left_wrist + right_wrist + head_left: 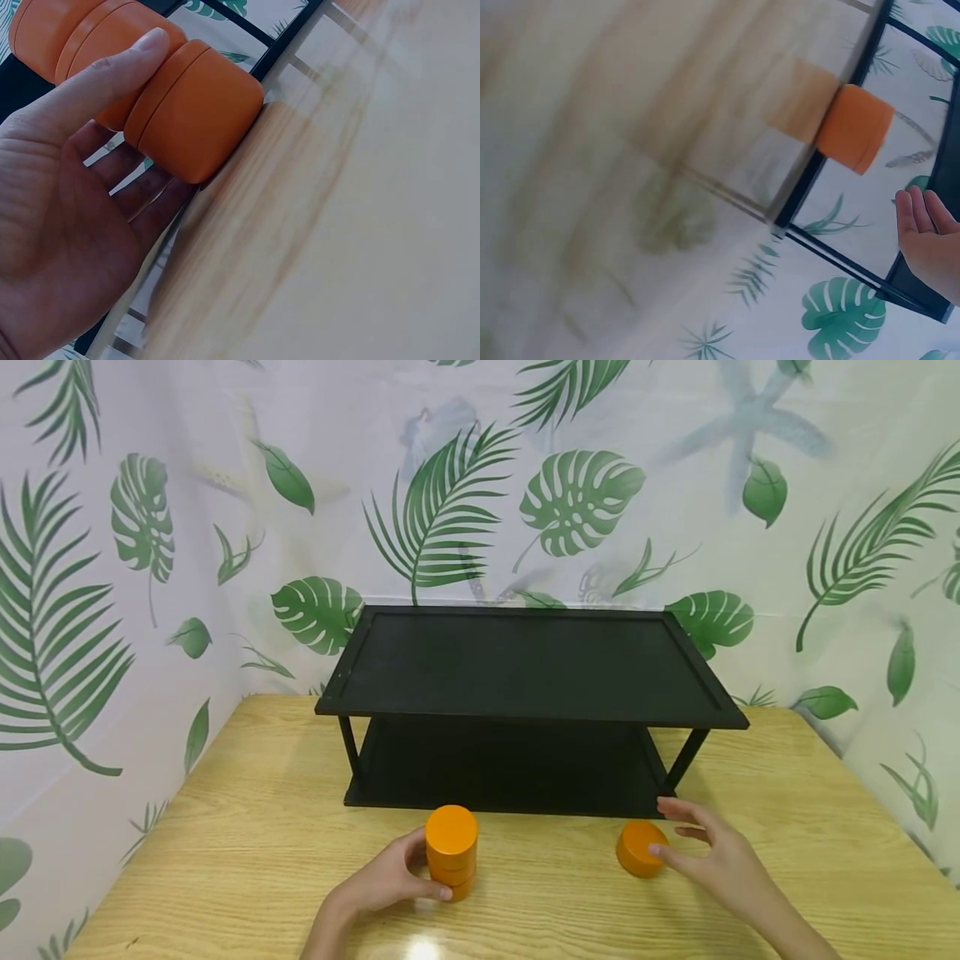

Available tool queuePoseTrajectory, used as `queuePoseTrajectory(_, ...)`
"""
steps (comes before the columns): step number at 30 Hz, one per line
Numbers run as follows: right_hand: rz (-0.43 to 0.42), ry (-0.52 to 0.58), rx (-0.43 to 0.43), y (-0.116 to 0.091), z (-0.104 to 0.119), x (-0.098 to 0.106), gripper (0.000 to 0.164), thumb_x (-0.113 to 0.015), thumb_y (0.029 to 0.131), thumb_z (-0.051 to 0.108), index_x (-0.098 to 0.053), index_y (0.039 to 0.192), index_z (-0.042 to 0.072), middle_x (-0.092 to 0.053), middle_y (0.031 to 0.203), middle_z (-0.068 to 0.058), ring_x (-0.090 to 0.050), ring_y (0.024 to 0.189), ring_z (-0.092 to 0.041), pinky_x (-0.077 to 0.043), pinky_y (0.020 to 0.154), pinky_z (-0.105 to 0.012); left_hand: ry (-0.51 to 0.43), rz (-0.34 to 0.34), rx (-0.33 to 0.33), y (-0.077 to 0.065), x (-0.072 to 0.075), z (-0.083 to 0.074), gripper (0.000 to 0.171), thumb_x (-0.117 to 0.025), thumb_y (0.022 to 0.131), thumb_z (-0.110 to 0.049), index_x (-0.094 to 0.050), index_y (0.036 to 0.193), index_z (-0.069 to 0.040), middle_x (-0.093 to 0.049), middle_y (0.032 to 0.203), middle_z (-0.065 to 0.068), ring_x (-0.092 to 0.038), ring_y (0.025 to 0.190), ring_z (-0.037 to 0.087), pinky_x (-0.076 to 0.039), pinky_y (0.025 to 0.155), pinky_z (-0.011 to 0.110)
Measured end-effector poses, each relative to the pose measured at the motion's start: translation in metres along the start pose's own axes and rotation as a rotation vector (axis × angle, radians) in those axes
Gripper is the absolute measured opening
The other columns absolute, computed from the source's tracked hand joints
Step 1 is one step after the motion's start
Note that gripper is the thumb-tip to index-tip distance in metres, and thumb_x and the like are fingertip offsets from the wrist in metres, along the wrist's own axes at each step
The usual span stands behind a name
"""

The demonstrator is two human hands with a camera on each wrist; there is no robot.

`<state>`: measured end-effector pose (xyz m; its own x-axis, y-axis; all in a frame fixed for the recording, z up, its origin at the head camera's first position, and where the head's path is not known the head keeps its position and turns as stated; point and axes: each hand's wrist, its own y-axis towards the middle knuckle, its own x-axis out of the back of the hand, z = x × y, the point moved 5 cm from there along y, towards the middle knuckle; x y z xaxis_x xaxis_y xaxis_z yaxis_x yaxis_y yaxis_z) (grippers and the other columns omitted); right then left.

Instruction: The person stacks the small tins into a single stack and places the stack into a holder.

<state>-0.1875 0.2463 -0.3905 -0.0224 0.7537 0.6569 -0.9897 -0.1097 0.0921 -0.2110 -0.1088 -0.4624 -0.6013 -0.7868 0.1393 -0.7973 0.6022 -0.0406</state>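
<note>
On the wooden tabletop (547, 910), a lone orange jar (636, 848) stands just left of the nearer right hand (712, 853) — outstretched, gripping nothing — while the left hand (386, 877) grips an upright stack of jars (452, 850).

On the counter (247, 860), the shelf (525, 664) stands at twelve o'clock, a cloth (337, 543) behind it. In front, at the shelf's seven, is a stack of jars (452, 847) (left grip (386, 875) at its nine); at five, well apart, sits a lone jar (636, 849), right grip (714, 857) at its three.
</note>
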Motion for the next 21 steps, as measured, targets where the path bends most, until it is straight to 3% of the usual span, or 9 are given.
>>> queuePoseTrajectory(21, 0.035, -0.029, 0.056, 0.007, -0.027, -0.018, 0.067, -0.076, 0.076, 0.021, -0.044, 0.126, -0.008, -0.051, 0.115, -0.020, -0.053, 0.099, -0.032, -0.047, 0.082, -0.042, -0.011, 0.009, -0.020, 0.000, 0.000, -0.001, 0.070, -0.075, 0.077, -0.011, -0.039, 0.137, -0.007, -0.046, 0.133, 0.007, -0.042, 0.121, 0.024, -0.027, 0.103, 0.046)
